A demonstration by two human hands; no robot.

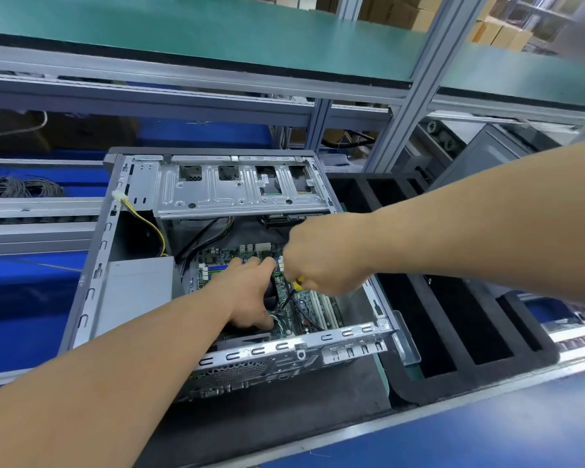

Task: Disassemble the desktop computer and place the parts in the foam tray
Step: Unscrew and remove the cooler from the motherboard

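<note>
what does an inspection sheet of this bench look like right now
surface: dark mat under the case, blue bench around.
job's things: open grey metal desktop computer case, green motherboard still inside; black foam tray on its right, visible slots hold nothing.
clutter: nothing seen.
grippers: left hand reaches onto a part over the motherboard; right hand grips a yellow-handled tool.
cables: yellow and black wires hang over the case's left wall; grey coil far left.
surroundings: aluminium frame, green shelf, cardboard boxes.

The surface (318,420) is a dark mat with a blue border. On it lies the open computer case (92,282), and just beside it stands the black foam tray (429,298).
</note>
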